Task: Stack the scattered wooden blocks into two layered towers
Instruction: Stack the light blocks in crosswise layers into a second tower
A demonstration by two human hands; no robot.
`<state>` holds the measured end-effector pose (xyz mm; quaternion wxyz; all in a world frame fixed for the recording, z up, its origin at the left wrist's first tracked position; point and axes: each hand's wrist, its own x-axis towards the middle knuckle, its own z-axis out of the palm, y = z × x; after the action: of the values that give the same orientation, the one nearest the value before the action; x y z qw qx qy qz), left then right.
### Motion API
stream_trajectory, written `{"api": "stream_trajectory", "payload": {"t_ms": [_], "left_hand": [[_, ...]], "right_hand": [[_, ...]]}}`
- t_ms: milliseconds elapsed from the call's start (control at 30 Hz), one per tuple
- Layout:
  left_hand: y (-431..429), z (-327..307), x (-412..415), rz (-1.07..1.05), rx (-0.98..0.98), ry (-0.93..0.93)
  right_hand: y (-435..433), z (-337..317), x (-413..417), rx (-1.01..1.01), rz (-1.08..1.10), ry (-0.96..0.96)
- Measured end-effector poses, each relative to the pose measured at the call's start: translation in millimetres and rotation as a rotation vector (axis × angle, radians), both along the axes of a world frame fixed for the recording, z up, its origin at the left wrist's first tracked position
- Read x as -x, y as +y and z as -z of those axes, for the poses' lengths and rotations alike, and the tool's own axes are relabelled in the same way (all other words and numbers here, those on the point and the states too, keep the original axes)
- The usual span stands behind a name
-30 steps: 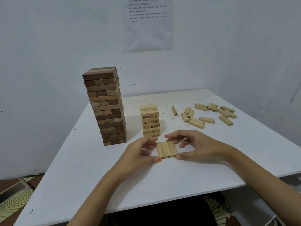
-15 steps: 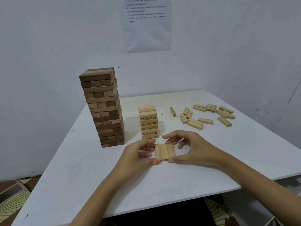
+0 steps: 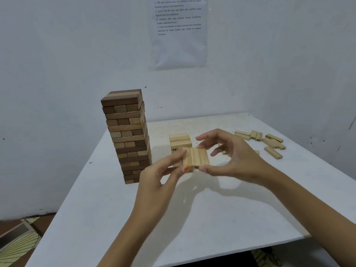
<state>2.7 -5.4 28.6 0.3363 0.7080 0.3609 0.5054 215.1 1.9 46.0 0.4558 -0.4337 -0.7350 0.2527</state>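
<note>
The biggest risk lies with the tall dark tower [image 3: 127,135], which stands on the left of the white table [image 3: 192,228], close to the person's left wrist. A careless sweep of that arm while carrying the load forward could probably topple it. The short pale tower [image 3: 180,138] is the next worry. It stands right behind the hands, and a layer set down off-centre or pushed sideways could shift its top blocks or tip it. The row of three blocks [image 3: 196,157] is itself fragile: only side pressure holds it together, so a slackened grip would likely let the middle block drop out.

The dark tower is a mix of brown and tan blocks in crossed layers, and it looks finished and square. The pale tower is far lower, has numbers printed on its block ends, and is partly hidden by the hands. The loose blocks [image 3: 269,141] lie scattered at the table's far right, well apart from both towers. The row of three is pale, lies side by side and flat, and is held off the table in front of the pale tower.

The left hand [image 3: 158,178] pinches its left edge between thumb and fingers. The right hand [image 3: 237,158] presses its thumb to the near right corner, fingers arched wide over the far end.
</note>
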Motion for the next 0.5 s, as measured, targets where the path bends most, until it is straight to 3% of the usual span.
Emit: {"api": "stream_trajectory", "payload": {"t_ms": [167,500], "left_hand": [[17.8,-11.8,-12.0,-0.056,-0.018,-0.1],[54.4,-9.3,-23.2,-0.126,0.062,-0.104]], "right_hand": [[29.1,-22.9,6.8,-0.038,0.02,-0.018],[77.8,-24.2,6.6,0.063,0.021,-0.065]]}}
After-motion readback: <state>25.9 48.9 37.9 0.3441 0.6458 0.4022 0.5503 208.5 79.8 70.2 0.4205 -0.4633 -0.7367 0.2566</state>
